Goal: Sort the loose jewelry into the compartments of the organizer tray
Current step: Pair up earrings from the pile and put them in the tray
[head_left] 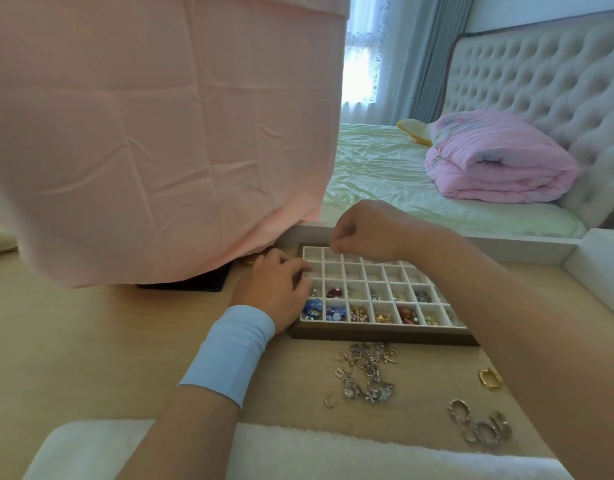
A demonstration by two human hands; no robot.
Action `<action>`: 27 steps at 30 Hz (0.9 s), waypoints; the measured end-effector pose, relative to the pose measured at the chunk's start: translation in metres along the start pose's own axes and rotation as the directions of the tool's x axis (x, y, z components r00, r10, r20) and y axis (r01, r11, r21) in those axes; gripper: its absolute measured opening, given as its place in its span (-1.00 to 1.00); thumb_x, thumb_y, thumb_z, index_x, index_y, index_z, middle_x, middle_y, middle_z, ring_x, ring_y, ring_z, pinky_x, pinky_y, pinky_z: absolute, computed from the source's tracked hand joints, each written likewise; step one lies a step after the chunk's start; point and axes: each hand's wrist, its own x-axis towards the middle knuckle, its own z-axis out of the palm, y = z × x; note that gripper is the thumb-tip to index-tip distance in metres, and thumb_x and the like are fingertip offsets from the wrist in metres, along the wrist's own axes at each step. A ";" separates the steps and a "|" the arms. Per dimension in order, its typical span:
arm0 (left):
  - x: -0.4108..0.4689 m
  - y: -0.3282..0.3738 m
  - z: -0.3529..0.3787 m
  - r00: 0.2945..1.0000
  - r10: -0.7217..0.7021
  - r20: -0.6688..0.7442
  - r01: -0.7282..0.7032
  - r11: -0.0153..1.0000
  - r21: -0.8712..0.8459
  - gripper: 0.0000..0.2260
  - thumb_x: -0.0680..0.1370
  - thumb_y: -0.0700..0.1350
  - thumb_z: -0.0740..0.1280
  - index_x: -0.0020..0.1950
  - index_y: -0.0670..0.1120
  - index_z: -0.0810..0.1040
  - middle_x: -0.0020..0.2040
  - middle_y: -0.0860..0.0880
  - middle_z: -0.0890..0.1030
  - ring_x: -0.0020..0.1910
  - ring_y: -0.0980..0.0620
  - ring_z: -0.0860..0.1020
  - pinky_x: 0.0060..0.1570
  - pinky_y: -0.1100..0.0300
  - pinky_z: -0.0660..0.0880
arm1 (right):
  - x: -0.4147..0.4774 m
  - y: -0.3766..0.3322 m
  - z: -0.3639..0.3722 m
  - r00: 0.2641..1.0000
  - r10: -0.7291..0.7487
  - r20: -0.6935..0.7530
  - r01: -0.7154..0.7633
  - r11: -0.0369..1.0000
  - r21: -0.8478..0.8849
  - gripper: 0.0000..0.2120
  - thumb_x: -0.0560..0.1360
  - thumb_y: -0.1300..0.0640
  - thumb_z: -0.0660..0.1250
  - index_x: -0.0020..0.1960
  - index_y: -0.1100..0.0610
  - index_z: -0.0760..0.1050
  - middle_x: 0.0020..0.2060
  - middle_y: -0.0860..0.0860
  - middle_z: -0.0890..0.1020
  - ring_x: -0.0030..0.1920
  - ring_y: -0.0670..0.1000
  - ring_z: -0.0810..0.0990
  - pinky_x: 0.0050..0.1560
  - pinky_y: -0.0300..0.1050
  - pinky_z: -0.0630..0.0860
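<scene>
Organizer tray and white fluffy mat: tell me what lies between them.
Head view: a tangled silver jewelry pile and twisted hoops lie on tabletop between the organizer tray and white fluffy mat.

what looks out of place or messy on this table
A tangled heap of silver jewelry lies loose on the table in front of the organizer tray, and a gold hoop sits apart to its right.

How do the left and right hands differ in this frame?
The left hand wears a light blue wristband; the right hand has a bare wrist. The left rests on the left edge of the organizer tray; the right hovers over its far-left compartments, fingertips pinched. Both are at the tray.
</scene>
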 end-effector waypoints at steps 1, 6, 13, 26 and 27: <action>0.000 0.004 -0.003 1.000 0.006 -0.007 -0.006 1.000 0.028 -0.71 0.60 0.12 0.18 0.31 0.17 0.47 0.27 0.07 0.40 0.28 0.05 0.35 0.09 0.20 0.29 | -0.015 0.005 -0.003 1.000 -0.005 -0.017 0.005 1.000 0.009 -0.91 0.54 -0.04 0.42 -0.01 -0.07 0.67 -0.08 -0.14 0.64 -0.01 -0.06 0.61 0.03 -0.12 0.52; -0.011 0.058 -0.028 0.969 0.230 -0.094 -0.228 0.973 0.038 -0.79 0.58 0.13 0.21 0.17 0.16 0.51 0.12 0.13 0.49 0.17 0.08 0.43 0.14 0.11 0.43 | -0.100 0.036 -0.017 0.999 -0.024 0.028 0.022 0.998 0.054 -0.91 0.54 -0.08 0.42 0.03 -0.19 0.66 -0.03 -0.23 0.61 -0.18 -0.28 0.55 -0.11 -0.27 0.41; -0.062 0.148 -0.001 0.845 0.509 0.165 -0.496 0.860 -0.119 -0.86 0.59 0.07 0.23 0.12 0.22 0.51 -0.07 0.22 0.48 -0.09 0.16 0.48 -0.10 0.26 0.43 | -0.181 0.102 -0.021 0.989 0.138 0.053 -0.135 0.989 -0.058 -0.90 0.50 -0.08 0.46 -0.01 -0.27 0.66 -0.10 -0.24 0.60 -0.25 -0.30 0.51 -0.25 -0.36 0.35; -0.075 0.153 0.041 0.853 0.501 0.145 -0.503 0.864 -0.027 -0.73 0.60 0.13 0.23 0.29 0.25 0.49 0.12 0.25 0.55 0.02 0.24 0.41 0.06 0.29 0.48 | -0.190 0.121 0.019 0.989 0.100 0.109 -0.101 0.995 0.011 -0.84 0.48 -0.08 0.51 0.06 -0.17 0.68 -0.09 -0.23 0.61 -0.08 -0.19 0.56 -0.24 -0.39 0.36; -0.075 0.153 0.041 0.860 0.491 0.140 -0.491 0.870 -0.035 -0.73 0.60 0.13 0.24 0.29 0.25 0.48 0.10 0.25 0.56 0.00 0.26 0.39 0.06 0.30 0.48 | -0.189 0.121 0.021 0.991 0.092 0.097 -0.096 0.994 0.044 -0.88 0.46 -0.08 0.52 0.00 -0.19 0.66 -0.11 -0.23 0.61 -0.11 -0.21 0.55 -0.27 -0.42 0.33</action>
